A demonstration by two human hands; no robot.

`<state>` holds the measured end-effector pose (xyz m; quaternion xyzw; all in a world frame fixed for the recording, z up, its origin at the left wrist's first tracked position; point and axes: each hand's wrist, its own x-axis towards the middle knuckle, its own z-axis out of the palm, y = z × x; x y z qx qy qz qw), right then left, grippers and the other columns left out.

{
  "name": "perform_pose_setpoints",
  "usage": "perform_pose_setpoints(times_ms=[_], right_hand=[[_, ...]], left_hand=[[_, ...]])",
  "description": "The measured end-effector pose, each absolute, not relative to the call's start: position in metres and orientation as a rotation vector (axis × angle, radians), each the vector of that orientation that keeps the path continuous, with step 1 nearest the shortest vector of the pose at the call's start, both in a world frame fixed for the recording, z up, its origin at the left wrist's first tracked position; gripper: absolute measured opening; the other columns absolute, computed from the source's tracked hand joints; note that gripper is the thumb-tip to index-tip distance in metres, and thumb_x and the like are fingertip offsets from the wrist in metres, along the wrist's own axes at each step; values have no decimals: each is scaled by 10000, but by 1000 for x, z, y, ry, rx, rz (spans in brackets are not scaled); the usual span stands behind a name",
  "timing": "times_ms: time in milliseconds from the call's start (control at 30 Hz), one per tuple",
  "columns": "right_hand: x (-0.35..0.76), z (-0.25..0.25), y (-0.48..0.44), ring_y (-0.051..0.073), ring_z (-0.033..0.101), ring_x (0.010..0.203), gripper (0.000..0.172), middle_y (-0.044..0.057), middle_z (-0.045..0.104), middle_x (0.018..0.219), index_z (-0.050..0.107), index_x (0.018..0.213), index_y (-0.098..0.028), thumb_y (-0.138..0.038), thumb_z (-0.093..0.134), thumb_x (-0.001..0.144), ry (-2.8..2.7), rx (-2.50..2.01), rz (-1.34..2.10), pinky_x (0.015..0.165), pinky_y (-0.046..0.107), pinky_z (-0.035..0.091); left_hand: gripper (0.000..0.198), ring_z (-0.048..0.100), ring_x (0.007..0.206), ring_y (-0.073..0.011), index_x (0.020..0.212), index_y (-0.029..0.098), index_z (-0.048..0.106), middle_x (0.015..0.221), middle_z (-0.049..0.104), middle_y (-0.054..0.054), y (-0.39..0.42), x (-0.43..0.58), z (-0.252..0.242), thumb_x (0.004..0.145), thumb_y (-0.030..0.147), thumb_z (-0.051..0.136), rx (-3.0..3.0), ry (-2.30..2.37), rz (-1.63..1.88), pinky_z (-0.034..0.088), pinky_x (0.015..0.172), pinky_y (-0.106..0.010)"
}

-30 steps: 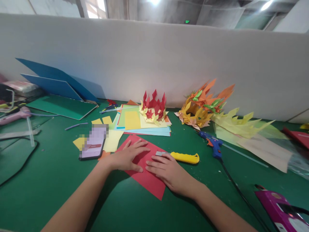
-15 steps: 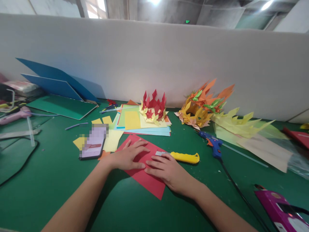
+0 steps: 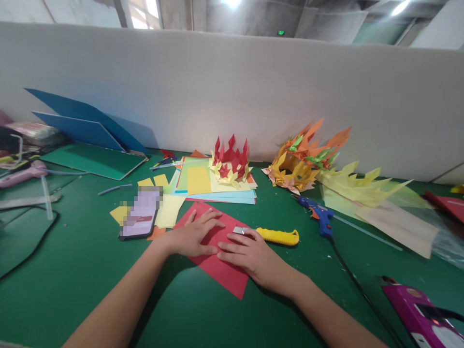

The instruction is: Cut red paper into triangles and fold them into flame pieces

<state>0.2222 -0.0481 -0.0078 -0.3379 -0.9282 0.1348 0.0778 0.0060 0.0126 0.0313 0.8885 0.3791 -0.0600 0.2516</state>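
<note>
Green bench carries everything. Paper stack at the back, red crown standing on it, looks finished; more leafy crowns to the right, also made up by the look of them. Red sheet lies flat on the bench in front, set askew, both hands on it. Progress, my read: early; no fold or cut visible on the sheet, so any shaping appears undone, though part is hidden under the hands. Left hand: grip spread, fingers fanned, palm down on the sheet, pinching nothing. Right hand: grip spread less, fingers stretched flat on the sheet, nothing pinched; left thumb right by its fingertips. Knife smallest: yellow handle on the bench, blade by the right index finger, can't tell if touching.
</note>
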Motion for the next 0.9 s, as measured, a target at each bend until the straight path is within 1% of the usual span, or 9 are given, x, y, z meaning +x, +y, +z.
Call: perform_pose_setpoints(times_ms=[167,267,400,500,633,767,833,900], right_hand=[[222,-4,-49,211,372,1284,403,11,520,1340,478,1300,-289,-169,329,945,-2784,-1032,420,1017,452,232],[221,-3,-50,212,374,1286,397,14,511,1348,482,1290,-278,-159,334,941,-2773,-1049,419,1028,455,224],[218,-2,-51,202,400,1269,341,24,518,1344,523,1227,-255,-179,331,955,-2710,-1088,433,1037,456,217],[217,-3,-51,196,409,1263,314,24,533,1329,535,1197,-256,-187,343,958,-2692,-1095,444,1036,462,214],[218,-4,-51,195,412,1263,319,25,537,1325,559,1163,-261,-149,356,943,-2704,-1079,406,1037,453,216],[219,-1,-52,187,422,1259,336,29,542,1320,567,1153,-263,-128,356,929,-2733,-1086,384,1023,441,247],[219,0,-52,188,427,1255,333,27,551,1311,575,1137,-263,-126,354,928,-2733,-1089,395,1019,440,253],[218,0,-51,195,427,1253,319,21,585,1271,583,1114,-259,-125,361,927,-2727,-1086,417,1022,446,242]], left_hand=[[620,94,1403,-285,1331,262,371,1531,169,-83,15,3,29,776,447,576,2389,961,-127,-33,1097,-548],[633,103,1401,-293,1326,276,381,1529,178,-79,15,4,31,757,445,600,2368,946,-107,-44,1095,-549],[641,132,1397,-286,1305,283,408,1526,189,-67,14,5,35,726,428,643,2362,998,-121,-28,1103,-540],[636,156,1392,-280,1282,274,435,1519,210,-68,14,6,35,714,460,653,2380,1021,-117,2,1112,-529],[630,187,1381,-297,1271,286,460,1501,261,-66,14,6,35,712,516,637,2414,1015,-78,21,1105,-549],[704,168,1385,-310,1348,305,386,1511,240,-70,13,6,35,721,529,618,2437,996,-123,17,1097,-561],[703,162,1387,-307,1364,311,364,1517,225,-65,13,6,33,744,567,574,2440,999,-138,17,1097,-559],[641,171,1386,-294,1352,305,386,1511,242,-58,13,7,29,795,607,480,2444,1022,-117,23,1099,-555]])
